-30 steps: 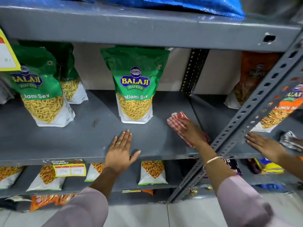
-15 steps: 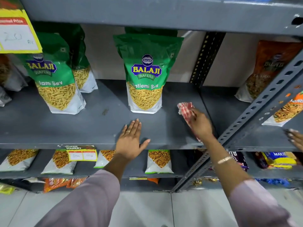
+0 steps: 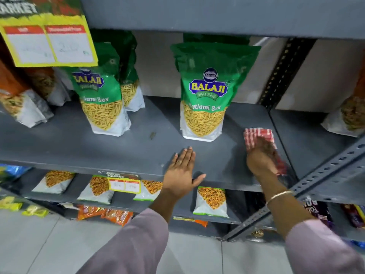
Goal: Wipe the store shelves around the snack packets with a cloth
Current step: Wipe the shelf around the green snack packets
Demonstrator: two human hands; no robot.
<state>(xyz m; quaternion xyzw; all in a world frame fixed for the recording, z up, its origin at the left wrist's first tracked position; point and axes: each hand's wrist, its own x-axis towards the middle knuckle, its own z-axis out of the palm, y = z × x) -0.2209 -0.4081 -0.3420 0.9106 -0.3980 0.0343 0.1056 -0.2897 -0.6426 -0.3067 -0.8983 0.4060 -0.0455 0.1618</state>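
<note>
- The left hand [image 3: 182,173] is lying flat on the front of the grey shelf [image 3: 118,151], with its fingers straight and together and its thumb spread. It is holding nothing.
- The right hand [image 3: 260,157] is pressing down on the red-and-white checked cloth [image 3: 256,135]. Blur is hiding whether its fingers are curling round it.
- The cloth is sitting on the shelf near its right end, just beside the nearest green snack packet [image 3: 207,95].
- A second green packet [image 3: 102,99] is standing well to the left.

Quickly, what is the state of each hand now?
Left hand: open, flat on the shelf.
Right hand: on the cloth, blurred; grip cannot be told.
</note>
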